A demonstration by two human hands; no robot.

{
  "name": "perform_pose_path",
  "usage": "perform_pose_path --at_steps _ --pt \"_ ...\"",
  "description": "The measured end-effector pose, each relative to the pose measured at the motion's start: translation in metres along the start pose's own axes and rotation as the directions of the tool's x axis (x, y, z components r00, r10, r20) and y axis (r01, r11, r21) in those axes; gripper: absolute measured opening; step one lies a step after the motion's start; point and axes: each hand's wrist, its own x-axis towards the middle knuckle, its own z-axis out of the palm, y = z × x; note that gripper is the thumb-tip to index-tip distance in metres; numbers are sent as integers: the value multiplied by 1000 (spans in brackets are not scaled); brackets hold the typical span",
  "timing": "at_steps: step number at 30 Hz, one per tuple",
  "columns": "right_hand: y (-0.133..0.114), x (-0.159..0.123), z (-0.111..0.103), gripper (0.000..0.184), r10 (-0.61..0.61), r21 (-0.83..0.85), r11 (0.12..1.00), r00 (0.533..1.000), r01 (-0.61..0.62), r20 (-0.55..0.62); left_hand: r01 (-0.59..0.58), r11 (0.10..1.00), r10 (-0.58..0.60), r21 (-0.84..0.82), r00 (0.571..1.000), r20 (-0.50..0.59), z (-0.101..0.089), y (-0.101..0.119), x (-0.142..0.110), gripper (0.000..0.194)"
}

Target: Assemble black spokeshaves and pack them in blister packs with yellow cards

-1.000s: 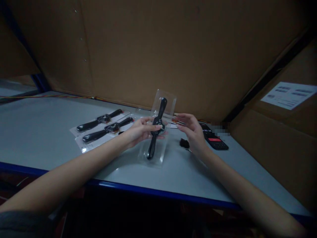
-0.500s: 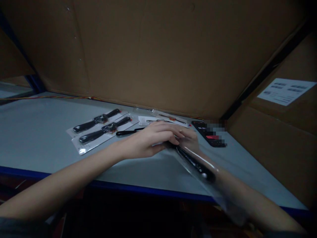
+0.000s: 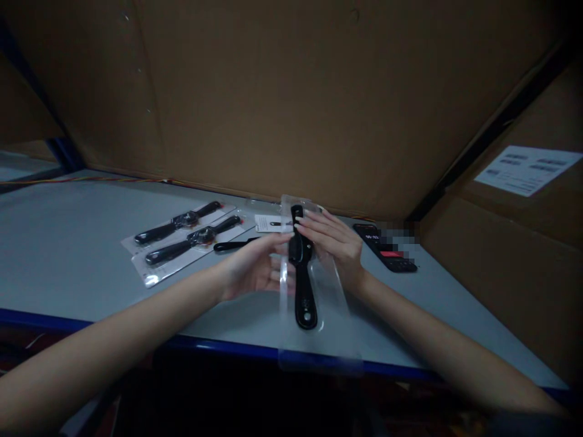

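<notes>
Head view: we hold a black wristwatch (image 3: 300,267) upright in a clear plastic sleeve (image 3: 332,315), at the middle of our view and just above the front edge of the grey bench (image 3: 228,346). Our left hand (image 3: 252,270) comes in from 8 o'clock and our right hand (image 3: 332,243) from 4 o'clock. The hands stay apart, with the sleeve between them. Our left fingers (image 3: 277,240) reach toward its left edge, and our right fingers (image 3: 314,227) lie across its upper part; together they seem to pinch it, though how firmly we cannot tell. That two-sided hold appears to be what keeps the sleeve up off the bench, with the strap hanging straight down inside it.

At 10 o'clock from our hands, two similar black watches (image 3: 194,238) lie on white backing cards (image 3: 155,270), set side by side at the same slant. Nearer, a loose black strap (image 3: 232,244) lies on the bench, and a small white card (image 3: 268,223) sits at 11 o'clock. At 2 o'clock is a black phone (image 3: 385,255), partly masked by blur. Brown cardboard (image 3: 273,109) walls the bench behind.
</notes>
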Motion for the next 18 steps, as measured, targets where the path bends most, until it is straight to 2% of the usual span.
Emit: perform_pose_path --at_steps 1,2,5,6,8,9,10,11,13,15,18 --pt "2 4 4 44 -5 -2 1000 1000 5 17 53 998 -51 -21 997 61 2 0 1 31" --pt "5 8 8 42 -18 -2 1000 999 18 41 65 998 -63 -24 995 73 3 0 3 26" --pt "21 21 16 43 -26 -9 1000 991 27 128 14 1000 -15 -28 999 -37 -3 4 14 20" --pt "30 25 17 48 18 -28 1000 989 -14 146 0 999 -3 -35 997 -74 -8 6 17 22" --pt "55 29 14 63 210 -102 975 965 -195 159 -32 998 26 -53 993 -116 -18 11 21 26" --pt "71 29 11 68 357 -155 930 918 -333 174 -51 997 43 -59 990 -131 -22 13 22 27" --pt "88 28 7 69 515 -224 853 830 -471 215 -68 996 58 -64 988 -143 -26 15 21 27" --pt "105 25 2 63 588 -260 806 771 -532 245 -83 994 71 -69 985 -157 -28 17 20 28" --pt "135 18 -6 53 670 -307 742 669 -596 321 -98 992 83 -78 982 -172 -31 19 17 31" --pt "157 10 -10 51 709 -332 701 562 -632 426 -95 990 77 -103 984 -163 -32 18 15 35" --pt "172 3 -11 51 732 -367 660 450 -656 512 -93 984 72 -151 988 -138 -32 14 15 44"
